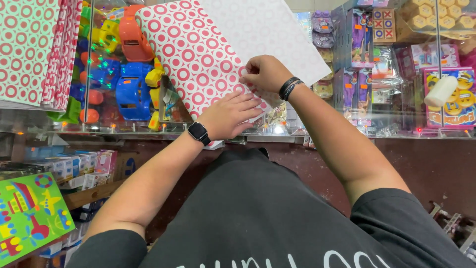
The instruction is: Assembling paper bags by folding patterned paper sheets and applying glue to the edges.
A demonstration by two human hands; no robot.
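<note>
Left hand (229, 116) flattens wrapping paper (196, 54); right hand (264, 74) pinches it.

1. A dark charcoal short-sleeved T-shirt (258, 213) covers the torso, its sleeves ending above the elbows and leaving both forearms bare.
2. Pale printed lettering runs across the near edge of the shirt, cut off by the frame.
3. The left wrist carries a smartwatch (198, 132) with a black square face and a black strap.
4. The right wrist wears two thin dark bracelets (289, 88), side by side, one braided-looking.
5. Left hand (230, 116) and right hand (265, 73) are both ungloved and ringless.
</note>
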